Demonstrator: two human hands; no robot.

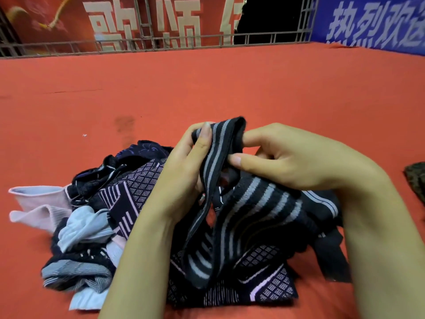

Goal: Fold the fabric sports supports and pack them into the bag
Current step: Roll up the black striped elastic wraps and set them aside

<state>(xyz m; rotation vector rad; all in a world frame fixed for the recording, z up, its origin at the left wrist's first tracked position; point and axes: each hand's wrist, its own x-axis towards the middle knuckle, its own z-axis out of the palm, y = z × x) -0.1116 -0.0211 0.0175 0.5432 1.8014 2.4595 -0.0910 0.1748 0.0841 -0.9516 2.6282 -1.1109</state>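
Note:
A black fabric support with grey stripes [243, 210] is lifted above a heap of supports [119, 196] on the red surface. My left hand [184, 171] grips its upper band, thumb lying along the stripes. My right hand [287, 160] pinches the same band's top edge from the right, between thumb and forefinger. The heap holds dark patterned pieces, a pale pink one [39, 203] at the left and light blue ones [85, 226] below it. No bag shows plainly.
The red cloth surface [207, 88] stretches away to a metal railing [161, 42] with red and blue banners behind it. A dark patterned object [416, 178] lies at the right edge, cut off by the frame.

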